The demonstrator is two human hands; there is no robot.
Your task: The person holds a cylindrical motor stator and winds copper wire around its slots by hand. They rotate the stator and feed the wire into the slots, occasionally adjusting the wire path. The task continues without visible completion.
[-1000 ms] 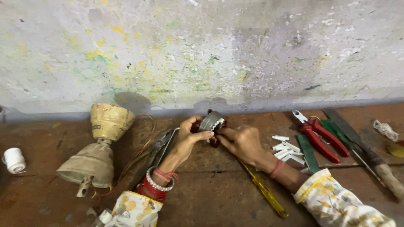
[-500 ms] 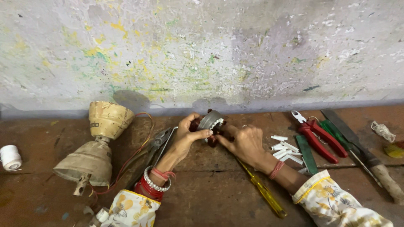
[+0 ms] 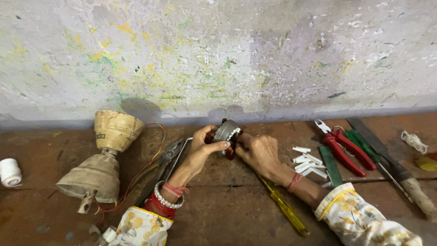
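Gripping from both sides, your fingers close around a small round metal part with white bits along its edge, held just above the table near the wall. Your left hand curls over its left side, thumb laid across the front; your right hand clasps it from the right, fingertips tucked under it.

Left of your left wrist lie grey pliers, and past them a dusty cream fixture on its side, trailing coloured wires. A white spool sits at the far left edge. Under your right forearm lies a yellow screwdriver. Right of your right hand lie white sleeves in a loose heap, then a green strip, red cutters and a wood-handled file.
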